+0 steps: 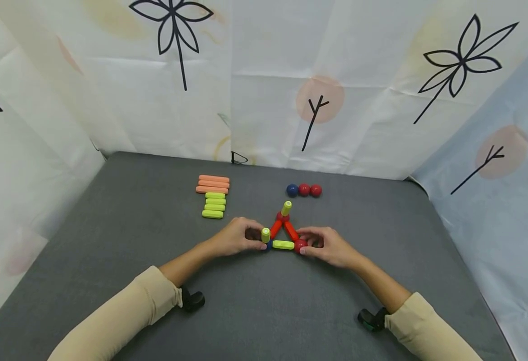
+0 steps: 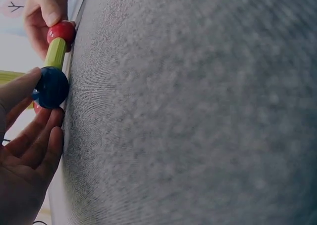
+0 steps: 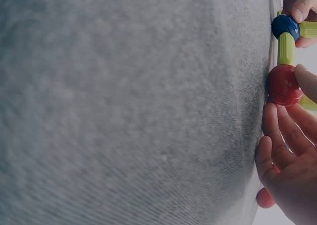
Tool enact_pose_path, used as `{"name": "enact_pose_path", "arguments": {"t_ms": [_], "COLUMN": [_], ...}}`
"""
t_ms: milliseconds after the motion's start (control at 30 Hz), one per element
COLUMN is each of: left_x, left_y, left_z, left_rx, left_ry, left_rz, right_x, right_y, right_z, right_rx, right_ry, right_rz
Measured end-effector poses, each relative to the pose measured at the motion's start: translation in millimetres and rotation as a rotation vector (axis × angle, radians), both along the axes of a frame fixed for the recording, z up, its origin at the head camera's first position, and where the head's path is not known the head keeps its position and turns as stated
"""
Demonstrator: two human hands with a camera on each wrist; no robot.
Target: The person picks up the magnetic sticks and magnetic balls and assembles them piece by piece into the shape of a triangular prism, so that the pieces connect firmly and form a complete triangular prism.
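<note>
A triangle of rods and balls lies on the grey table. Its front side is a yellow-green rod (image 1: 284,244); a left red rod (image 1: 276,229) and a right red rod (image 1: 292,231) run back to a far red ball (image 1: 283,217). My left hand (image 1: 236,237) pinches the blue ball (image 2: 52,88) at the left corner, thumb on one side and fingers on the other. At the right corner, the red ball (image 3: 283,85) is pinched by my right hand (image 1: 332,246). Yellow-green rods stand upright on the blue ball (image 1: 266,235) and the far ball (image 1: 287,207).
Behind the left hand lie several orange rods (image 1: 213,184) and several short yellow-green rods (image 1: 215,201). Past the triangle, a loose blue ball (image 1: 292,190) touches a row of two red balls (image 1: 304,189). White printed cloth (image 1: 264,115) borders the table (image 1: 264,311).
</note>
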State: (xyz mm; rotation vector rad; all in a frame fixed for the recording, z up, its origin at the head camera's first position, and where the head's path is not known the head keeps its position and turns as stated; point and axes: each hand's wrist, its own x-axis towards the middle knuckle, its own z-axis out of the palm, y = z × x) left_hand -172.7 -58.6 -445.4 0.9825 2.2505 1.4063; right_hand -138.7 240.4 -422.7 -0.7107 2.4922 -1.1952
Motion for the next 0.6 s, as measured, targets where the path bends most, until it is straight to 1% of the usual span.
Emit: {"name": "enact_pose_path", "arguments": {"t_ms": [200,367,467,533,600], "left_x": [0.3,-0.2,-0.7,-1.3,-1.6], "left_y": [0.4,0.9,0.7,0.4,-0.1], "left_z": [-0.2,-1.7,-1.7,-1.5,-0.8], "left_rx": [0.004,-0.028,-0.045,-0.045,-0.046], "left_ry": [-0.004,0.022,0.030,0.025,0.018], "left_rz": [-0.025,-0.032,-0.037,-0.035,-0.032], "right_x": [-1.6,-3.8,-9.1,-16.2,-26.8], "right_y": [1.6,2.7,4.5,6.4,8.7], "right_z": [1.7,2.9,4.7,6.0,6.7], "right_rx": [-0.002,0.001,0.010,0.002,-0.009], "right_ry": [-0.036,-0.065,-0.074,-0.047,0.022], "right_rz": [0.008,0.019,0.031,0.013,-0.053]}}
